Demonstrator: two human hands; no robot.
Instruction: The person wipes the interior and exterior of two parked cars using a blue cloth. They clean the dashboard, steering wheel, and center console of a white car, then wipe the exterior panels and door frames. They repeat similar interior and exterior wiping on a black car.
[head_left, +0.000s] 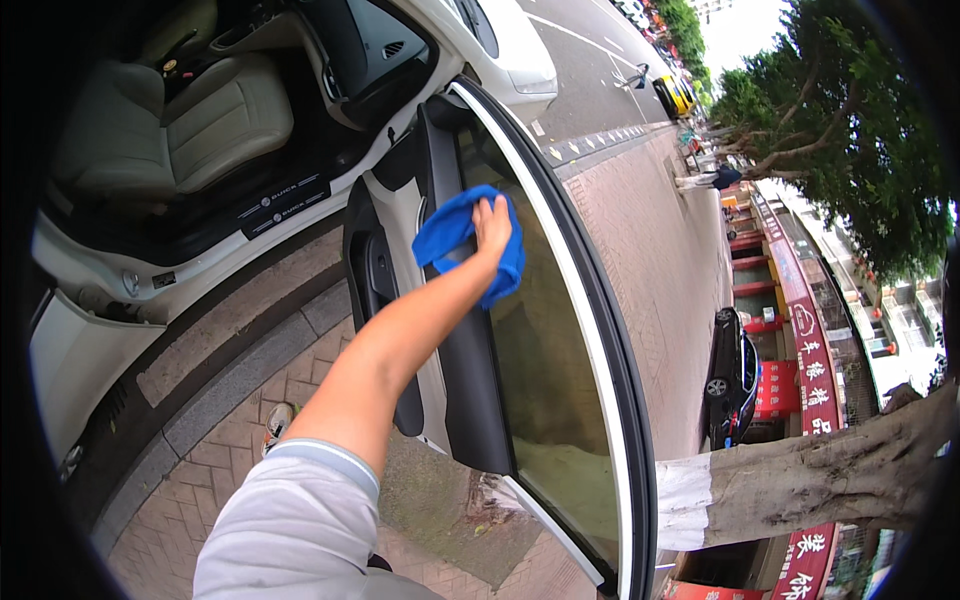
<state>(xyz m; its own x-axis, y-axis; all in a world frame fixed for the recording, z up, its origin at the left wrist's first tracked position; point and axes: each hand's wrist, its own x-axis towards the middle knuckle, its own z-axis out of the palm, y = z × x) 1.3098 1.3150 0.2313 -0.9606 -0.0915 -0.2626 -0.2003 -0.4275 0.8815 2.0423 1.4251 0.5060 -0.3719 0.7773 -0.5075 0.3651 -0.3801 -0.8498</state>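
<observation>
My left hand (493, 229) is closed around a bright blue cloth (444, 225), pressing it where the black upper trim of an open car door (469, 375) meets the tinted window glass (551, 352). Part of the cloth drapes over the trim, and the rest hangs below my wrist against the glass. The bare forearm crosses over the door's inner panel and its pull handle (380, 274). A grey short sleeve (292, 517) covers the upper arm. My right hand is out of view.
Left of the door lies the white car's doorway, with a beige leather seat (217, 127) and Buick sill plates (285, 206). A kerb (240, 382) runs below it, beside brick paving. Beyond the door are a tree trunk (810, 476), a parked black car (729, 382) and shopfronts.
</observation>
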